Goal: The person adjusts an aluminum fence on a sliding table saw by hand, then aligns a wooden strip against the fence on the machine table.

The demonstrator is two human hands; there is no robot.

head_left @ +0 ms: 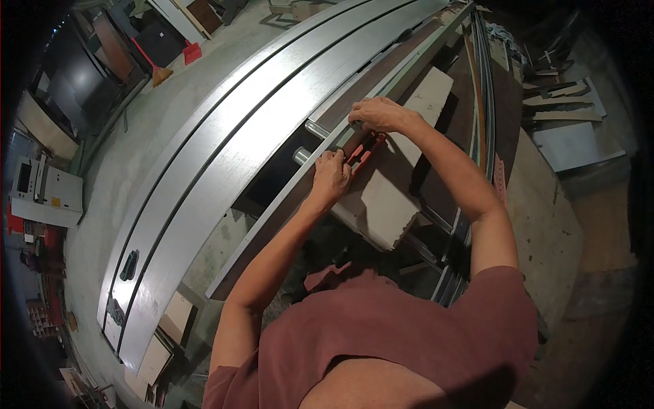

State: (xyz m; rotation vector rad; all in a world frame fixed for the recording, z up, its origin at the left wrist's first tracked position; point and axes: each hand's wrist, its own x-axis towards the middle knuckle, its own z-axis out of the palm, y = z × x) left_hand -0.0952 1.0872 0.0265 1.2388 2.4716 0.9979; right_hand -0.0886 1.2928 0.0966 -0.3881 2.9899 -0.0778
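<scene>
Maroon shirt (422,317) filled the foreground, with both bare arms reaching forward from it. The left hand (332,176) rested on the rail (264,233), fingers curled over its edge; whether they pinched anything small, one could not tell. Farther along the same rail, ahead and to the right of that hand, the right hand (385,114) bent sharply at the wrist, fingertips down by the edge, its grasp hidden. Between the two hands, on the near side of the rail, sat a red piece (364,161), too shaded to identify. Two metal stubs (301,156) showed just beyond the left hand, and past them ran the slotted bed (286,114). Below the right hand lay a pale board (381,204).

Done well, such close work probably called for a steady left hand bracing the rail, light right fingertips, a relaxed wrist, and skin clear of the board's ragged end.
</scene>
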